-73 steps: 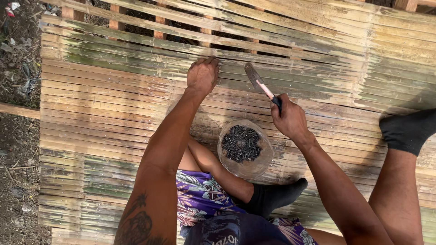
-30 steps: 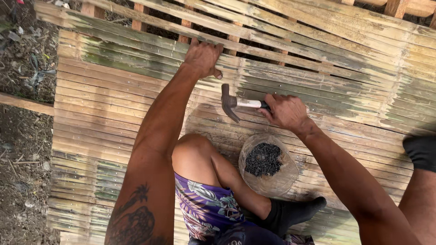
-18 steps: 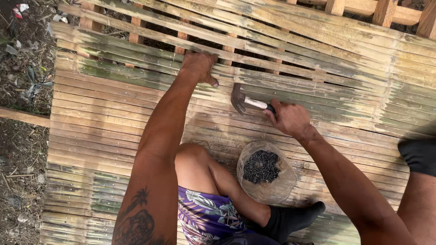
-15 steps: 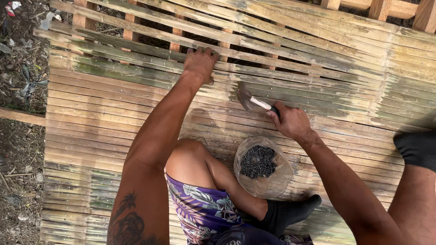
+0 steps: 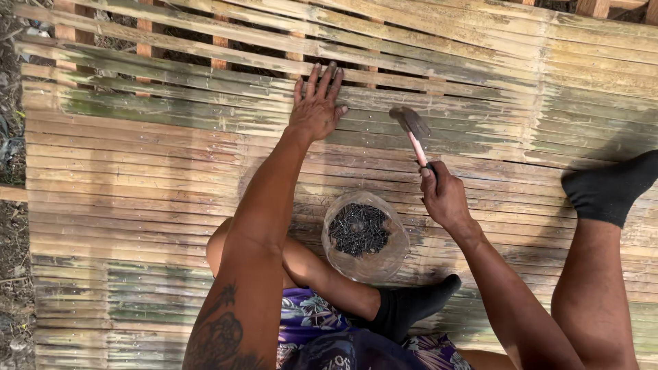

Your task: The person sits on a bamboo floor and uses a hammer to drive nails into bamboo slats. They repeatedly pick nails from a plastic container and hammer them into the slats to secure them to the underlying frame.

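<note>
Now the hammer [image 5: 412,130] is up off the bamboo slat floor [image 5: 137,178], head raised beyond the bag of nails [image 5: 362,235], where half a second ago it sat lower against the slats; I judge one blow finished and another being readied. My right hand [image 5: 444,197] is closed tight around its pink handle, just past the bag. My left hand [image 5: 317,104], farther beyond the bag, presses flat with fingers spread on a slat, as before. My black-socked foot [image 5: 411,308] rests nearer than the bag.
</note>
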